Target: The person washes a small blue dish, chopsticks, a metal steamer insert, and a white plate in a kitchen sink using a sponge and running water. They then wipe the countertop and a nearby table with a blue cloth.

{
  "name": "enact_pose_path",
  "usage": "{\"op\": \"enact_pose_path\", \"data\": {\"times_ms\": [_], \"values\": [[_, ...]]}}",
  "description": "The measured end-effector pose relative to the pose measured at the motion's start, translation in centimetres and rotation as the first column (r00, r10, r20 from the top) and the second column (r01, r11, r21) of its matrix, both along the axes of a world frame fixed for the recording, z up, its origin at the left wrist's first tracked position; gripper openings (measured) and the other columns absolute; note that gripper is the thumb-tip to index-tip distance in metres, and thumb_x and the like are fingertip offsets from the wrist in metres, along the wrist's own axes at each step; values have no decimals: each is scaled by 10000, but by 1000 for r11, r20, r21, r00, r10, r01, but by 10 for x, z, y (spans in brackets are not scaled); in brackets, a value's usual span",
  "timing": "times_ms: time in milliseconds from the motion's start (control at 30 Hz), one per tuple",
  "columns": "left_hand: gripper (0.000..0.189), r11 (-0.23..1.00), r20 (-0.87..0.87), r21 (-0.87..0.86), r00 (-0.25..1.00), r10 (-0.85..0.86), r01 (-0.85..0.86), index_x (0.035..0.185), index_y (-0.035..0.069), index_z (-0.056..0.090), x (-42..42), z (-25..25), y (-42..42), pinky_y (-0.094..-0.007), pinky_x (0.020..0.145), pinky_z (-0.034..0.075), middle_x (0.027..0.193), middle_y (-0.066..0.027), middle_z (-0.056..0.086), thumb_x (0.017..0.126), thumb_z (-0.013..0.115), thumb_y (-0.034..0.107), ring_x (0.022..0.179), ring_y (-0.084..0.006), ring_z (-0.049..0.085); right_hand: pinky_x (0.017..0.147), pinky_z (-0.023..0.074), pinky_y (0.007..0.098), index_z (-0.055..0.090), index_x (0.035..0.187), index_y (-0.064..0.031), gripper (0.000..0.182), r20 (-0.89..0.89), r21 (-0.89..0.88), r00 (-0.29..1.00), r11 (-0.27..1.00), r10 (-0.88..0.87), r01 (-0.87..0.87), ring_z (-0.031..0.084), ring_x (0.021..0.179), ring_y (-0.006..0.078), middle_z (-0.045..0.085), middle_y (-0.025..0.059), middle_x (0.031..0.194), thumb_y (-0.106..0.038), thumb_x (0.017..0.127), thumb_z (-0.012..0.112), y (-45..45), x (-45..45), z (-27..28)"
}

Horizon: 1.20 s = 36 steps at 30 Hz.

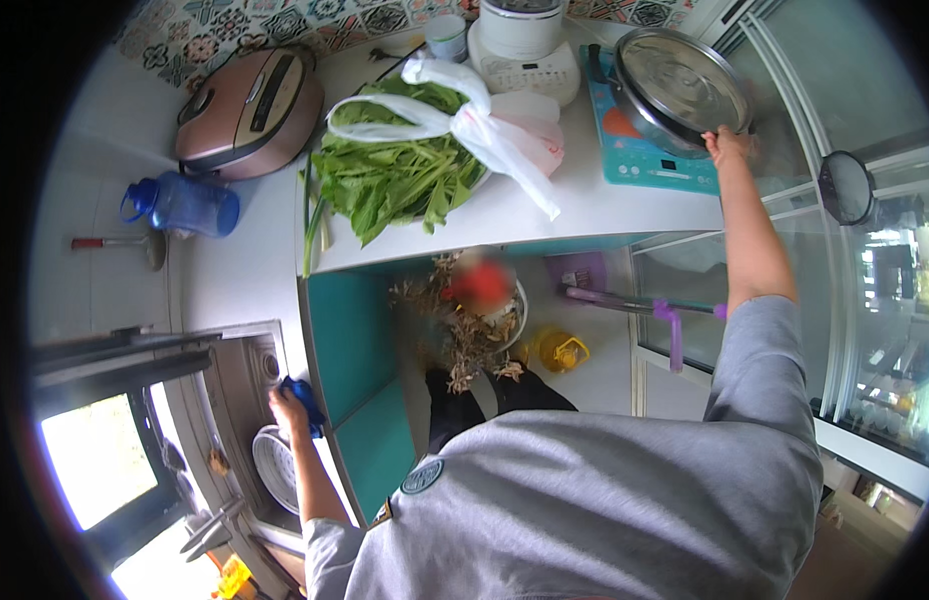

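At the left, my left hand grips a dark blue cloth at the edge of the sink. A white perforated basket sits in the sink beside my left forearm. At the far right, my right hand has its fingers on the near rim of a round stainless steel vessel. Whether that upper piece is a lid or a pan is hard to tell. It rests at the back of a turquoise induction cooker, with a black handle jutting out to its left.
Leafy greens and a knotted white plastic bag cover the counter's middle. Around them are a pink rice cooker, a blue water jug and a white appliance. Below, an oil bottle stands near my feet.
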<state>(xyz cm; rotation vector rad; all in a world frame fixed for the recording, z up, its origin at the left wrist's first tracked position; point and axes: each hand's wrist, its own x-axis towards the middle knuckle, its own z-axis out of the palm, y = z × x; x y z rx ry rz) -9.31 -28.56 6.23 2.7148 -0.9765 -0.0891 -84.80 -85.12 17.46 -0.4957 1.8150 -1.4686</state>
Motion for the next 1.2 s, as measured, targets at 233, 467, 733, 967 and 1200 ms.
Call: {"op": "enact_pose_path", "data": {"times_ms": [233,467,733,967,1200], "values": [[340,947,114,-306,984,136,-96,1154,54,494,36,34,-175,-432,873,404,1119,-176,535,883,478,259,1039,-348,499,419,504,215,485,931,73,151,283,5,959,1000,26,-28,605,548,205,599,185,751,-39,835,515,-24,-12,-28],[719,955,-61,291,998,-35,51,1373,125,243,59,-6,-268,-506,1039,168,1400,-212,256,767,539,375,1299,-364,231,371,432,166,508,816,-1,142,35,205,986,964,164,-168,547,492,121,612,159,742,-133,854,542,0,17,-4],[784,940,-40,339,998,55,-38,1412,256,74,25,-18,-270,-643,926,282,1463,-172,8,793,527,415,1276,-473,131,902,397,434,539,1060,53,568,-769,268,598,963,225,-17,517,1039,407,566,258,1073,-375,697,634,17,-22,-29],[770,940,-54,339,996,65,-43,1412,241,79,24,-19,-273,-636,940,269,1465,-166,0,804,509,441,1282,-470,118,845,440,435,585,1050,-2,516,-801,560,318,823,507,97,556,1000,376,586,235,1046,-372,694,629,21,5,13],[742,918,-82,390,990,115,-74,1415,250,70,17,-1,-275,-637,954,240,1470,-165,-10,821,472,438,1289,-474,98,874,419,457,582,1045,14,508,-700,690,262,724,664,8,521,1048,404,564,242,1098,-337,677,605,0,-14,1]]}}
